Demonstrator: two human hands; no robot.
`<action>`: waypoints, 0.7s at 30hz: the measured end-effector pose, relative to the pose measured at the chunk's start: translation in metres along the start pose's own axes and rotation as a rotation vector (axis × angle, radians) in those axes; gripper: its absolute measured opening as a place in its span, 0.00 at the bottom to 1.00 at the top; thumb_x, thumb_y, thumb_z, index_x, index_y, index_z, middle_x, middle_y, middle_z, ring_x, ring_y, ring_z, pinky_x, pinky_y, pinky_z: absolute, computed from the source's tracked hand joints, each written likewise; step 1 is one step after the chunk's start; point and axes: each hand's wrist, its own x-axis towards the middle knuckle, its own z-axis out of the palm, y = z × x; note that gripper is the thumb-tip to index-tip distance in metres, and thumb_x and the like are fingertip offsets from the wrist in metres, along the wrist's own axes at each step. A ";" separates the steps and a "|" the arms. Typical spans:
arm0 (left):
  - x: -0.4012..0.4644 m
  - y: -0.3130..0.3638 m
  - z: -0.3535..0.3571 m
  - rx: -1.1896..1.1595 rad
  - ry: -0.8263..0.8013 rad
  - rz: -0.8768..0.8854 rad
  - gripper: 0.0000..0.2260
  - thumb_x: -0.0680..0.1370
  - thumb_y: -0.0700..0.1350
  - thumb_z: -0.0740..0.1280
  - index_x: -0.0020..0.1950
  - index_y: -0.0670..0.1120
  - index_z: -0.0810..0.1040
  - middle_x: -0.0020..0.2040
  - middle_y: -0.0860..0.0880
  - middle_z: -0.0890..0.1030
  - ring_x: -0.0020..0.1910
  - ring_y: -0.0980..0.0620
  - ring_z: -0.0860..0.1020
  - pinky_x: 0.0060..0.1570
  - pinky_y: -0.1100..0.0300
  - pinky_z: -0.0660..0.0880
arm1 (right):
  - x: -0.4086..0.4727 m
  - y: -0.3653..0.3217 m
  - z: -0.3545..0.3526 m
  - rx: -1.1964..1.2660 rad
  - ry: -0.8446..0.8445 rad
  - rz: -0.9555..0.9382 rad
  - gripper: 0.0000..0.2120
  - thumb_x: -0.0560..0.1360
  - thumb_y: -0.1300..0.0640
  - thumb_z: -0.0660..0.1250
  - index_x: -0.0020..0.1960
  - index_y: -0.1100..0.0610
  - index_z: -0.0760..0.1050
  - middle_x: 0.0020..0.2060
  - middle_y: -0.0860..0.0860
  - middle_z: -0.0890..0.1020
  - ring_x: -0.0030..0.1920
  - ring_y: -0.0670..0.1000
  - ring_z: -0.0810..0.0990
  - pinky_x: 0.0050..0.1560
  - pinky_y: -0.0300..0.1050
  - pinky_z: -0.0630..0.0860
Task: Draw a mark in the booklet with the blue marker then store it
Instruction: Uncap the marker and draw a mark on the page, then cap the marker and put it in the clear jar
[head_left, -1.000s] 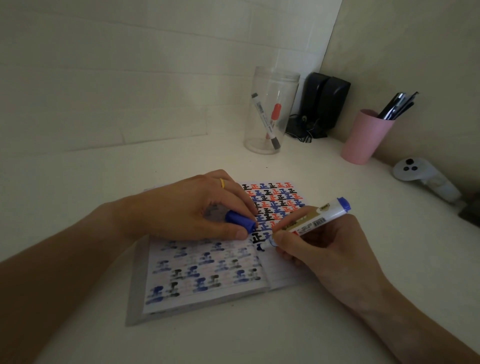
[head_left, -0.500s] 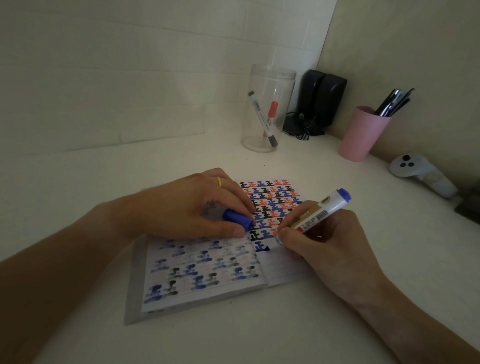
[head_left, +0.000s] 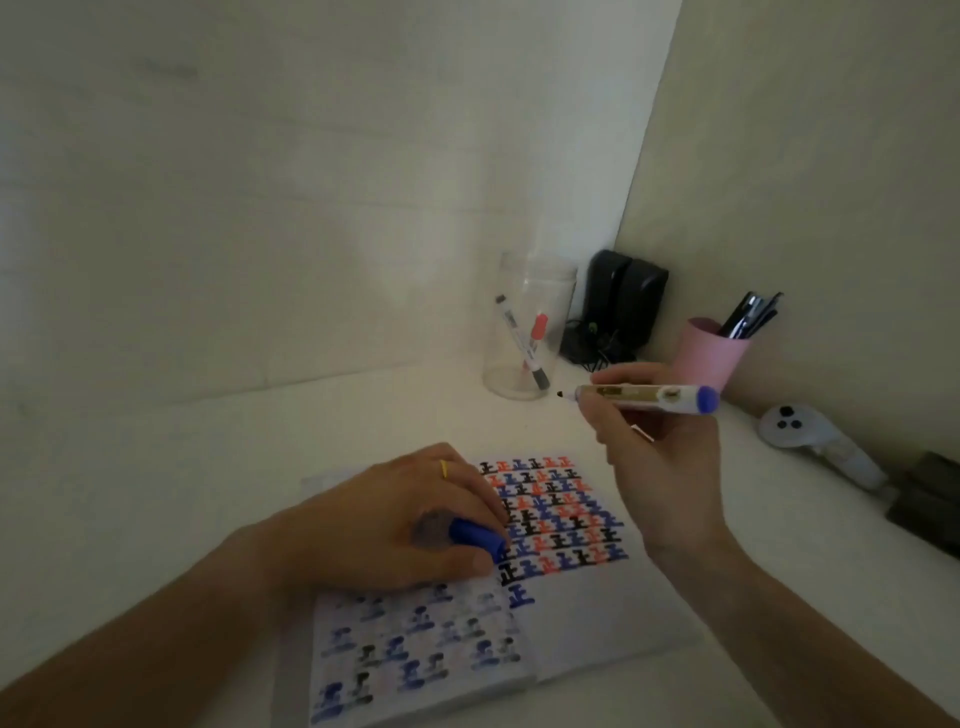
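A head-worn camera looks down at a dim white desk (head_left: 208, 467) set in a corner between pale walls. In the lower centre of the frame lies an open paper booklet (head_left: 597, 623), its right page filled with rows of small blue, red and black marks and its left page showing fainter marks. The left hand (head_left: 395, 525), wearing a thin yellow ring (head_left: 444, 468), rests on the booklet with its fingers curled around a blue marker cap (head_left: 478, 538). The right hand (head_left: 660, 452), raised above the booklet in the right centre of the frame, grips an uncapped white marker with a blue end (head_left: 644, 397), held roughly level with its dark tip pointing left. Behind it, toward the upper centre, stands a clear plastic jar (head_left: 530, 291) holding two markers, one with a red cap. To its right are two black speakers (head_left: 628, 301), a pink cup (head_left: 709, 353) of dark pens, and a white handheld controller (head_left: 800, 431) lying at the right edge.
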 end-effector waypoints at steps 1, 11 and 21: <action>-0.001 0.000 0.000 -0.020 0.006 -0.007 0.13 0.79 0.56 0.70 0.62 0.56 0.83 0.61 0.61 0.81 0.63 0.59 0.75 0.62 0.57 0.75 | 0.005 0.003 0.007 0.007 0.016 -0.002 0.07 0.75 0.61 0.75 0.51 0.52 0.82 0.42 0.45 0.86 0.42 0.44 0.85 0.40 0.39 0.82; 0.004 -0.017 0.002 -0.027 0.575 -0.282 0.16 0.76 0.45 0.76 0.63 0.53 0.83 0.49 0.59 0.82 0.47 0.56 0.82 0.49 0.69 0.77 | 0.007 0.040 0.007 0.355 -0.041 0.299 0.06 0.76 0.61 0.73 0.47 0.54 0.88 0.35 0.52 0.87 0.35 0.49 0.82 0.38 0.40 0.81; 0.005 -0.015 0.003 -0.118 0.650 -0.306 0.09 0.74 0.48 0.77 0.52 0.57 0.83 0.50 0.63 0.85 0.46 0.57 0.85 0.48 0.72 0.78 | -0.004 0.035 0.011 0.447 -0.296 0.319 0.04 0.74 0.62 0.73 0.47 0.58 0.87 0.35 0.56 0.86 0.37 0.51 0.83 0.42 0.43 0.82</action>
